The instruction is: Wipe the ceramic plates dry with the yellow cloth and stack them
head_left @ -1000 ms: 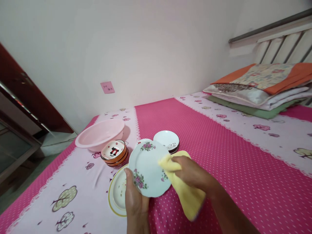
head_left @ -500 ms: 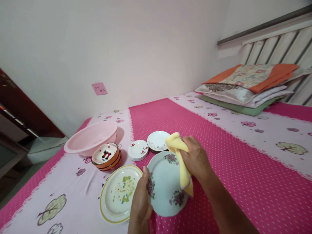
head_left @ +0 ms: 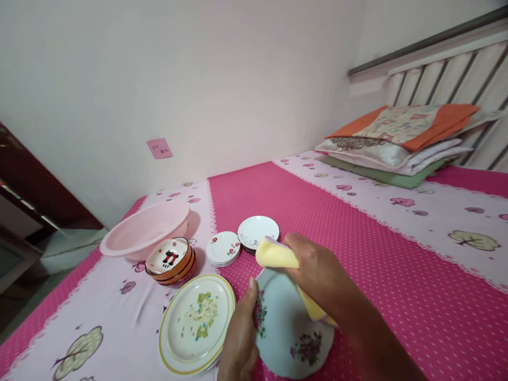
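Observation:
My left hand [head_left: 241, 333] grips the left rim of a white plate [head_left: 283, 317] with purple flower sprays, thumb on its face. The plate is held tilted above the pink bedspread. A yellow cloth [head_left: 278, 255] is bunched in my right hand [head_left: 317, 270], which presses it at the plate's upper right edge. Part of the cloth hangs down over the right rim. My right hand and the cloth cover the plate's upper right part. Close to my left hand lies a stack of yellow-rimmed plates [head_left: 186, 333] with a leaf design.
Beyond the plate sit small red-flowered plates [head_left: 223, 247] and a stack of white dishes [head_left: 257, 231]. Orange bowls [head_left: 169, 257] are stacked at the left beside a pink basin [head_left: 130, 227]. Folded bedding [head_left: 397, 143] lies at the far right; a pink note [head_left: 159, 148] is on the wall.
The plate has shifted right and down in view with my left hand. My right hand and the cloth have moved lower, and the cloth now bunches over the plate's top edge.

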`<state>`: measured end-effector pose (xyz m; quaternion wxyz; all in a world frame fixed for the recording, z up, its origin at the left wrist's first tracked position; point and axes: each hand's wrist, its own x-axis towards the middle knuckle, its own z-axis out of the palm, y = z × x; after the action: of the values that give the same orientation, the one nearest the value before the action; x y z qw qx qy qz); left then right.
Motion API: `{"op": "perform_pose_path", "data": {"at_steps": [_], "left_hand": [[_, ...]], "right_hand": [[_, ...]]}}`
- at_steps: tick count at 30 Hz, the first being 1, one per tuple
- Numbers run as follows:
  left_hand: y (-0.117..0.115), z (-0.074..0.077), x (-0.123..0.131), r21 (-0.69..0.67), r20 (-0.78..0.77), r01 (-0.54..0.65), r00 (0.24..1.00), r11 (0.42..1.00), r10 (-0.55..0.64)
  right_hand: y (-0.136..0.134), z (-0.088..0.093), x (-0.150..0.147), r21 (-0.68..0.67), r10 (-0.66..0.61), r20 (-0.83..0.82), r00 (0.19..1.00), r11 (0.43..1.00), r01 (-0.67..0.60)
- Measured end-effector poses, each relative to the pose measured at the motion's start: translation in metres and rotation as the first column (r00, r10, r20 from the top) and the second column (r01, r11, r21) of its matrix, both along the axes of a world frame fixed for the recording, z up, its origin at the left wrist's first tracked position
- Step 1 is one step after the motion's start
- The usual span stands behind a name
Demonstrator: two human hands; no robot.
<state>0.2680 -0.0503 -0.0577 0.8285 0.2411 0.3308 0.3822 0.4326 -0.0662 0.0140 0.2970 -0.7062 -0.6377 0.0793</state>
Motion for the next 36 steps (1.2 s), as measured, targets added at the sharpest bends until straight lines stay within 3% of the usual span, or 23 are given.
{"op": "perform_pose_path", "data": {"at_steps": [3,5,7,9,12,14,16,20,25,29,36], "left_hand": [[0.005,0.000,0.003,-0.084,0.041,-0.126,0.991,0.988,0.130],[0.008,0.000,0.002,-0.110,0.056,-0.235,0.969,0.966,0.242],[0.011,0.000,0.000,-0.113,0.088,-0.300,0.946,0.947,0.311],[0.012,0.001,-0.004,-0.107,0.116,-0.332,0.932,0.937,0.344],[0.010,0.003,-0.011,-0.053,0.102,-0.364,0.924,0.930,0.368],[0.007,0.006,-0.016,0.029,0.071,-0.325,0.944,0.945,0.322],[0.003,0.010,-0.019,0.130,0.030,-0.219,0.976,0.967,0.217],[-0.002,0.017,-0.021,0.277,-0.100,-0.012,0.994,0.961,0.041],[-0.005,0.020,-0.025,0.337,-0.287,0.019,0.954,0.941,0.084],[-0.005,0.026,-0.035,0.433,-0.457,0.170,0.888,0.885,0.053],[-0.005,0.038,-0.044,0.480,-0.512,0.289,0.859,0.829,-0.004]], "right_hand": [[-0.014,0.011,-0.011,-0.051,0.179,-0.110,0.978,0.981,-0.185],[-0.022,0.017,-0.016,-0.139,0.286,-0.186,0.940,0.939,-0.314],[-0.024,0.021,-0.017,-0.219,0.308,-0.242,0.920,0.906,-0.361],[-0.019,0.020,-0.013,-0.184,0.231,-0.239,0.943,0.943,-0.278],[-0.004,0.009,-0.003,-0.012,0.031,-0.180,0.983,0.999,-0.033],[0.005,0.000,0.001,0.019,-0.008,-0.181,0.983,1.000,0.012],[0.008,-0.005,0.003,-0.032,0.031,-0.199,0.980,0.999,-0.038],[0.000,0.001,-0.001,-0.160,0.101,-0.135,0.986,0.979,-0.123],[-0.006,0.006,0.000,-0.187,0.183,-0.110,0.977,0.962,-0.201],[-0.007,0.001,-0.003,-0.177,0.290,-0.147,0.946,0.933,-0.313],[-0.007,0.005,-0.010,-0.150,0.367,-0.208,0.907,0.904,-0.400]]}}
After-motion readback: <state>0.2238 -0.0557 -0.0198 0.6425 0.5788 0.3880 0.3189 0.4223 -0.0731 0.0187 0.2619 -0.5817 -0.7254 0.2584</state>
